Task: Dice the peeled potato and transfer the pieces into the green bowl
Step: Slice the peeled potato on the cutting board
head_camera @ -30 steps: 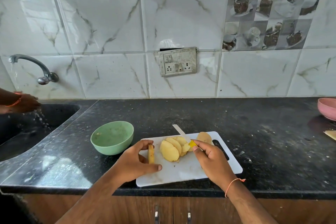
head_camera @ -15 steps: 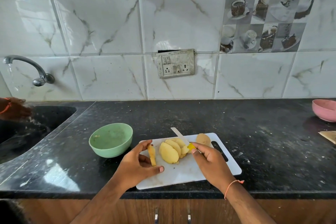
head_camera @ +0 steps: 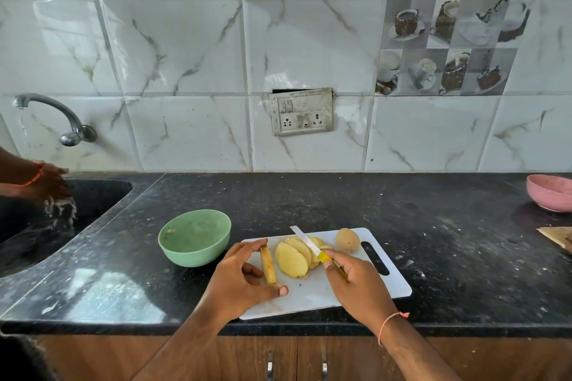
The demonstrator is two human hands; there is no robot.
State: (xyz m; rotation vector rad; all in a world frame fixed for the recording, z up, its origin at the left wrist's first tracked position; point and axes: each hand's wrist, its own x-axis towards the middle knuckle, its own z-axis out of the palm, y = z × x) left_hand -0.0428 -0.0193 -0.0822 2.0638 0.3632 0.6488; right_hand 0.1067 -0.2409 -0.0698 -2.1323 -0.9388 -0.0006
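On the white cutting board (head_camera: pixel 312 297) lies a row of yellow potato slices (head_camera: pixel 294 258), with an unpeeled potato (head_camera: pixel 347 239) behind them at the right. My left hand (head_camera: pixel 241 280) pinches one slice (head_camera: pixel 268 264) on its edge, between forefinger and thumb, just left of the row. My right hand (head_camera: pixel 356 284) grips the yellow handle of a knife (head_camera: pixel 305 241); its white blade lies across the slices and points away to the left. The green bowl (head_camera: pixel 195 237) stands on the counter left of the board, apparently holding only a few scraps.
A sink (head_camera: pixel 93 198) with a running tap (head_camera: pixel 52 111) is at the left, where another person's hands (head_camera: pixel 46 182) are under the water. A pink bowl (head_camera: pixel 549 192) and a wooden board (head_camera: pixel 557 237) sit at the far right. The black counter's front edge is just below the cutting board.
My left hand has tilted the single slice a little further upright and away from the row. The knife has barely shifted. The other person's hands moved at the sink.
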